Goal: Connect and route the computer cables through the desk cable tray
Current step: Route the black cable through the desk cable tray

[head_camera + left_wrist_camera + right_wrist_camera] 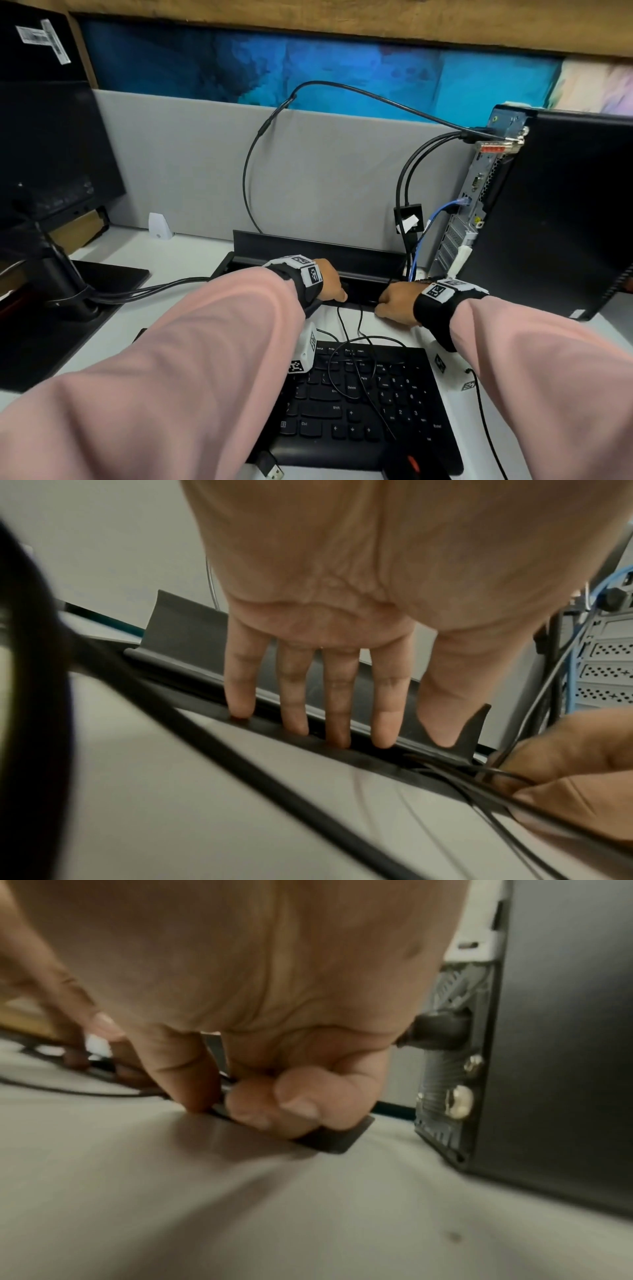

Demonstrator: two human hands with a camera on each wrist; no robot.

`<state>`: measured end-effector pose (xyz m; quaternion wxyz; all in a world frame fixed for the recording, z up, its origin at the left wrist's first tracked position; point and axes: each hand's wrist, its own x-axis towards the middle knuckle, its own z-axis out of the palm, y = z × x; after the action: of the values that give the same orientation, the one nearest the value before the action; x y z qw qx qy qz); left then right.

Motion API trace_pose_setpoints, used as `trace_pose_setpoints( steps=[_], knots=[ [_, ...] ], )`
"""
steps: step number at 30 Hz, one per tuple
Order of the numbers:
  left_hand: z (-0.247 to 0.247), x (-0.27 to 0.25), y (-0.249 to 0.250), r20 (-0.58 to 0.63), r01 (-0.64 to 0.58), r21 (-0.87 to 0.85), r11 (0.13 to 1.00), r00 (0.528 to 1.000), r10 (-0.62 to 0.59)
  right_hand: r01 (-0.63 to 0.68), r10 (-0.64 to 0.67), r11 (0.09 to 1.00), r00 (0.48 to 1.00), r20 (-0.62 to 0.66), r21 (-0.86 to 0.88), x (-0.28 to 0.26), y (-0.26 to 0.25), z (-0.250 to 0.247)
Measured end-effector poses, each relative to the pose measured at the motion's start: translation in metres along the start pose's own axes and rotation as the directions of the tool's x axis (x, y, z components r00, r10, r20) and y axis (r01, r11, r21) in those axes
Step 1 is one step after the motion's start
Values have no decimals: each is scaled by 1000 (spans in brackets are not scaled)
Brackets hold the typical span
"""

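- Far left edge of the desk (191, 253): a black monitor (51, 150) stood on its stand, a white barcode sticker (44, 37) at its top, print too small to read.
- From the stand a bundle of thick black cables (164, 286) ran right along the desk toward the tray.
- Back edge, centre: the cable tray (308, 248), a long black channel with its flap raised, lay against the grey partition (191, 154).
- The left hand (327, 279) was down on it, fingers (341, 696) straight and spread, tips pressing the tray's front lip.
- Just right, the right hand (395, 303) had its fingers (298, 1099) curled tight on the tray's front edge, thin black cables (349, 329) pinched there.
- Those thin cables looped down over the black keyboard (370, 404); "Ctrl", "Shift" and "Delete" were legible.
- Right edge: the black computer tower (555, 212) stood upright, rear ports facing left, with a blue cable (442, 209) plugged in.
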<state>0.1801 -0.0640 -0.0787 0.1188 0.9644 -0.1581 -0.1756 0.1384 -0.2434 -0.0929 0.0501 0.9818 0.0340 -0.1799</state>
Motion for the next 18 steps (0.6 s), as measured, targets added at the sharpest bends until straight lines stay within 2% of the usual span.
trace_pose_setpoints(
  steps=[4,7,10,13,16,18],
  knots=[
    [3,-10,5,61,-72,39,997,996,69,62,-74,980,996,-56,-191,-7,-2,1],
    [3,-13,4,59,-100,40,994,994,97,58,-69,988,995,-75,-145,-13,-4,-9],
    [4,-10,-2,60,-126,78,989,991,121,16,-58,974,982,-178,-226,-12,-13,-18],
    [5,-8,-6,42,-164,102,981,986,161,20,-119,942,953,-277,-335,-9,-27,-21],
    [5,-13,-6,11,-195,90,977,981,195,50,-158,927,951,-267,-371,-3,-33,-22],
    [4,-15,-7,3,-217,56,974,976,218,47,-174,890,955,-242,-454,1,-35,-19]
  ],
)
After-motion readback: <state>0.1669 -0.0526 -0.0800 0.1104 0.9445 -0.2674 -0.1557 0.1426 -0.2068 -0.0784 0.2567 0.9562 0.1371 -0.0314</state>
